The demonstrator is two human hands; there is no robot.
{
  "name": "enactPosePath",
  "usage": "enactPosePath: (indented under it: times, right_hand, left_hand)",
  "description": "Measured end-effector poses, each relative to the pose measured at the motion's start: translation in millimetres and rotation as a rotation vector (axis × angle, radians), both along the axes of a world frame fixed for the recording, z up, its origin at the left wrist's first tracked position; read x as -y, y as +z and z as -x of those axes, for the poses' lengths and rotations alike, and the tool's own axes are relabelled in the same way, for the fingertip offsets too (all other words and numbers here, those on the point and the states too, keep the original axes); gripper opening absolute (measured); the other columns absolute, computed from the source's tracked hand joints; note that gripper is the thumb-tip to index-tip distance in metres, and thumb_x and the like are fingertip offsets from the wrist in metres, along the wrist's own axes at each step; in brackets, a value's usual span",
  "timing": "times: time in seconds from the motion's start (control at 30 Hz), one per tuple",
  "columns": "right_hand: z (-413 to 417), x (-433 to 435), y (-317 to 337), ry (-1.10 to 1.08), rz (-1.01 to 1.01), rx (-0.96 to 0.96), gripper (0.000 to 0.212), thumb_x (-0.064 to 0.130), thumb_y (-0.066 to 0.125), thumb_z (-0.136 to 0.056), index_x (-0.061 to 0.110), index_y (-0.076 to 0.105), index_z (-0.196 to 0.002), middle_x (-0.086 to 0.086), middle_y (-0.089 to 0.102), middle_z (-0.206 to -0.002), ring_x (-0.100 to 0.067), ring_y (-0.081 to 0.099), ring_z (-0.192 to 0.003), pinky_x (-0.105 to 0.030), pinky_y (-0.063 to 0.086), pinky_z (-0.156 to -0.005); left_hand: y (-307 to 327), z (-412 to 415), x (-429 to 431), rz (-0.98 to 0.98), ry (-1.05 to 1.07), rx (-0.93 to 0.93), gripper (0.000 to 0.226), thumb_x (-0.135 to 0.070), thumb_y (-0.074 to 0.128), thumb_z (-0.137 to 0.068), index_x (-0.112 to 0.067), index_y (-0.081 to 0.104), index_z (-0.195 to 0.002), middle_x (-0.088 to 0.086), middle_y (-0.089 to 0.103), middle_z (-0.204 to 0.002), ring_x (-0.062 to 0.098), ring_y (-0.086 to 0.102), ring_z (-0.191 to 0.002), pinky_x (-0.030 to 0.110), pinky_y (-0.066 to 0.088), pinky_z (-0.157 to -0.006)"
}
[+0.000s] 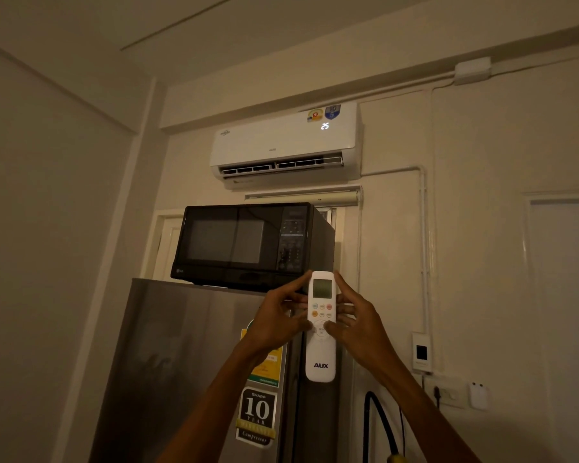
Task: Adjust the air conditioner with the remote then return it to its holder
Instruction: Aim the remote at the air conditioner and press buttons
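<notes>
Both hands, left (274, 320) and right (358, 324), are closing around the remote (321, 325), a light, rigid, smooth plastic bar best pinched along its long edges, and are raising it before the fridge (181, 362) towards the air conditioner (281, 145).

Your left hand (274, 315) and right hand (358, 319) clasp the slim white plastic remote (321, 325) between them, thumbs on its buttons. Beyond your fingertips, the black boxy microwave (248, 243) sits on the tall grey metal fridge (194, 362). Above the microwave, the long white air conditioner (284, 145) hangs on the wall. Right of your right-hand fingers, a small white wall box (422, 352).
</notes>
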State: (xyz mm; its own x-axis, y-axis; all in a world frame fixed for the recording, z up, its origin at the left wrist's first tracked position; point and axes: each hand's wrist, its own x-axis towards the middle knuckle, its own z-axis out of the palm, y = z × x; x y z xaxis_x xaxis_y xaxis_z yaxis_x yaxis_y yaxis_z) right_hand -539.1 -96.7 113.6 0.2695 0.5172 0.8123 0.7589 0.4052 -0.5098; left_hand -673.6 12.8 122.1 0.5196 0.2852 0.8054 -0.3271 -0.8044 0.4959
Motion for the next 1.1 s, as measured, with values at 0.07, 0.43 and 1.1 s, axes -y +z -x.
enactPosePath:
  times: [0.07,0.43,1.1]
  right_hand:
    - [0.3,-0.4,0.3,0.009,0.007,-0.004,0.083,-0.001,0.070,-0.077,0.039,0.024,-0.133,-0.012,0.057,-0.120,-0.023,0.061,-0.110,-0.021,0.058,-0.073]
    - [-2.1,0.3,0.1,0.018,0.022,-0.003,0.085,-0.001,0.070,-0.076,0.037,0.024,-0.136,-0.013,0.059,-0.119,-0.021,0.062,-0.108,-0.019,0.057,-0.073]
    - [-4.1,2.5,-1.7,0.023,0.037,-0.001,0.083,-0.001,0.071,-0.076,0.037,0.026,-0.133,0.007,0.056,-0.105,-0.007,0.062,-0.094,-0.017,0.057,-0.069]
  left_hand:
    - [0.5,0.3,-0.6,0.007,0.001,0.001,0.076,-0.001,0.070,-0.075,-0.041,0.035,-0.129,-0.013,0.059,-0.100,0.008,0.060,-0.099,0.018,0.054,-0.074]
    - [-2.0,-4.1,-5.7,0.015,-0.001,-0.010,0.080,0.003,0.070,-0.074,-0.042,0.035,-0.130,-0.010,0.058,-0.105,0.013,0.059,-0.104,0.025,0.055,-0.079]
    - [-4.0,-5.0,-5.2,-0.002,0.004,-0.016,0.078,-0.001,0.071,-0.074,-0.040,0.034,-0.131,-0.015,0.058,-0.102,0.008,0.061,-0.099,0.016,0.056,-0.074]
